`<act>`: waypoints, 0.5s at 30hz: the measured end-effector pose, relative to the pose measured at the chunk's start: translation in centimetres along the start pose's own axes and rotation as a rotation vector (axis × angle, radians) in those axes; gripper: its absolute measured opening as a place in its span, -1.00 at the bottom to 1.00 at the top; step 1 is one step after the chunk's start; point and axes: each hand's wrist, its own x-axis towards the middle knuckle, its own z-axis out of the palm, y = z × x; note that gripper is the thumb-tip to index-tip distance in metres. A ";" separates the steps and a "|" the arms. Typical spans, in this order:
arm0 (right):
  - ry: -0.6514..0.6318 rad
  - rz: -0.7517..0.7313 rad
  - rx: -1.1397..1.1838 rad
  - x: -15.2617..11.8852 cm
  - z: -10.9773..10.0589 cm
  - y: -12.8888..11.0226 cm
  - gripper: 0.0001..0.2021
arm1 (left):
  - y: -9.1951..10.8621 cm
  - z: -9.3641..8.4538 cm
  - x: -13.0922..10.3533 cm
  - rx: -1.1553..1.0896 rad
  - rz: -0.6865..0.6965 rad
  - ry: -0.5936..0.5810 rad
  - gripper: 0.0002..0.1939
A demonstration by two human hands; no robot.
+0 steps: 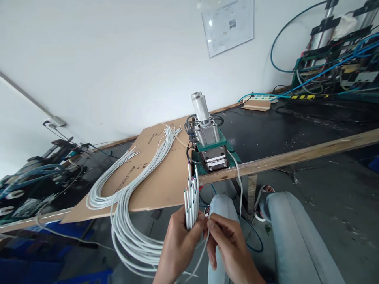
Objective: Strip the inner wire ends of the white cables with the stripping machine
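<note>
My left hand (181, 240) is wrapped round a bundle of white cables (192, 201), whose cut ends point upward and show small coloured wire tips. Beside it, my right hand (226, 236) pinches a single white cable (203, 252) near its end, close to the left thumb. The long cable loops (130, 221) run from my left hand over the table edge onto a flat cardboard sheet (166, 189). Just beyond the bundle, a small metal press (207, 134) with a knurled cylinder stands on a green base at the table's front edge.
The black table (260, 136) has a wooden front edge. Machines with blue hoses stand at the far right (328, 59) and far left (32, 185). A power strip (260, 97) lies near the wall. My legs (299, 236) are below the table edge.
</note>
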 end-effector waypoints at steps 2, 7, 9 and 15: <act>-0.020 0.000 -0.038 0.1 -0.1 -0.1 -0.53 | 0.0 0.1 0.1 -0.025 0.009 0.012 -0.65; -0.042 0.006 -0.063 0.2 0.1 -0.4 -0.52 | 0.3 0.3 0.0 -0.023 0.019 0.038 -0.71; -0.037 0.012 -0.057 0.2 0.2 -0.5 -0.52 | 0.2 0.3 0.0 0.010 0.017 0.051 -0.67; -0.019 0.028 -0.043 0.3 0.1 -0.7 -0.52 | 0.0 0.3 0.0 0.031 0.023 0.041 -0.65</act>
